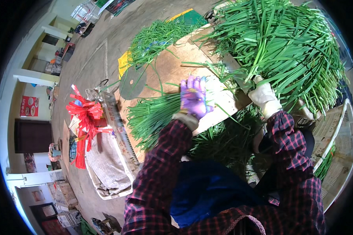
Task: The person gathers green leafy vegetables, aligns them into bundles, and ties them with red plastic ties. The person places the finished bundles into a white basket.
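Observation:
My left hand [193, 98], in a purple-stained glove, lies flat with fingers extended on a bundle of long green leafy stalks [156, 113], which look like garlic chives. Their pale ends [214, 88] point right on a wooden board [170, 66]. My right hand [264, 95], in a whitish glove, is at the lower left edge of a large heap of the same stalks [294, 53]. Its fingers are curled at a few loose stalks [260, 58] that slant upward; the fingertips are partly hidden.
Red tape strips [83, 111] hang at a plastic crate [122, 144] left of the board, beside a cloth-covered crate [106, 164]. Loose greens [161, 36] lie beyond the board. More greens [223, 141] are below its near edge. A pale crate [334, 141] stands at right.

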### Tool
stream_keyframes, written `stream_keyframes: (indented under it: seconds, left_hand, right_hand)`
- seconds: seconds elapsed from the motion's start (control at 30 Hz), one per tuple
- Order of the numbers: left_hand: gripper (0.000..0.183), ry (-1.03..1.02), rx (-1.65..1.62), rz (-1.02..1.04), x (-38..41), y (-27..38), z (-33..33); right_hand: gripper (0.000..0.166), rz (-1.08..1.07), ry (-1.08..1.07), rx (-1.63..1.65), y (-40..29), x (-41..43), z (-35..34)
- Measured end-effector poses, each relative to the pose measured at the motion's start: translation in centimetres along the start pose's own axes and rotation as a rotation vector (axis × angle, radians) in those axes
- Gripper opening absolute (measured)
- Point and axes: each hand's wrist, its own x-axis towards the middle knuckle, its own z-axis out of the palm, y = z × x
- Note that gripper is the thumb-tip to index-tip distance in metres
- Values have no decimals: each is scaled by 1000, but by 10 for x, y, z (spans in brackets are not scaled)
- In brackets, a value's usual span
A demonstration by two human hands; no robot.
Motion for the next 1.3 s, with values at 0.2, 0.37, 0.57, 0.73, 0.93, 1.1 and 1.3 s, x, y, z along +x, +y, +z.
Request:
stream_keyframes:
  seconds: [0.2, 0.37, 0.57, 0.73, 0.93, 1.1, 1.3]
  left_hand:
    - [92, -218, 15, -86, 44, 16, 15]
    - [76, -126, -52, -82, 78, 42, 9]
    - [78, -282, -120, -129, 95, 70, 27]
    - [83, -387, -124, -182, 103, 66, 27]
    - [106, -590, -55, -151, 115, 62, 27]
    - [106, -722, -115, -151, 126, 59, 23]
    - [69, -787, -68, -88, 129, 63, -2]
  right_hand:
    - [48, -102, -117, -147, -3, 0, -12]
    - [31, -181, 40, -184, -5, -16, -22]
    - [21, -339, 166, -9, 45, -22, -6]
    - [23, -485, 293, -160, 47, -26, -4]
    - [25, -469, 162, -88, 46, -23, -9]
    - [25, -490, 144, -156, 45, -21, -13]
    - [24, -405, -15, -171, 28, -19, -30]
